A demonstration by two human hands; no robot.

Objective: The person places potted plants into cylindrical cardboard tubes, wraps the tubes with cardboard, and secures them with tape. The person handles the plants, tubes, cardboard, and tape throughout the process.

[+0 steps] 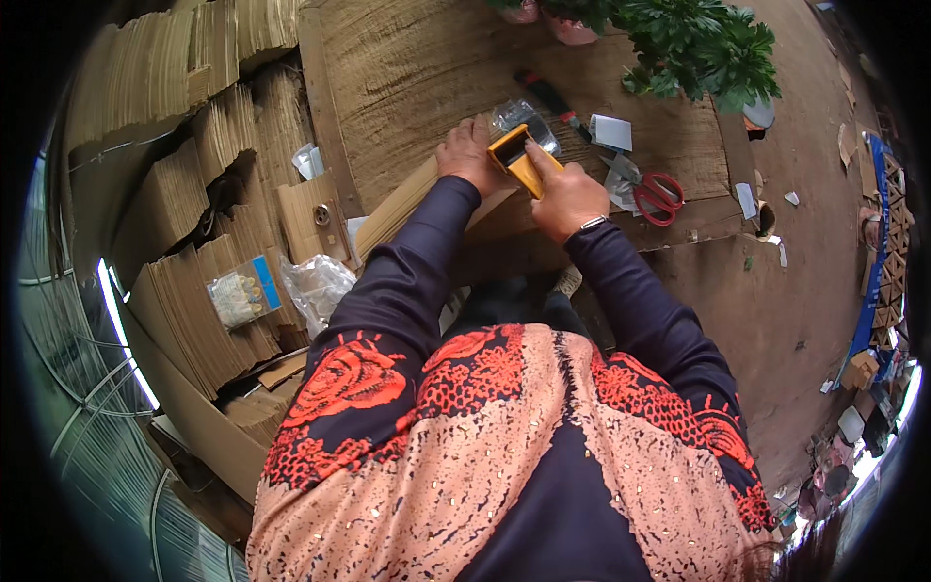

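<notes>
My right hand [571, 196] is closed around a yellow hand-held tool [533, 174] with a dark opening at its far end, perhaps a stapler. Its index finger lies along the upper side. Just left of the tool, my left hand [465, 156] grips the far end of a folded cardboard piece [400, 200] at the wooden table's near edge; its fingertips are partly hidden. Crumpled clear plastic [524, 120] lies beyond the tool. To the right are red-handled scissors [658, 196], a white paper piece [611, 132] and a tool with a black-and-red handle [545, 94].
Leafy green plants [698, 47] stand at the far right of the wooden table [407, 73]. Stacks of flat cardboard [193, 313] fill the left, with a clear plastic bag [320, 287] and a small packet [244, 295] on them. Paper scraps lie on the brown floor [793, 291].
</notes>
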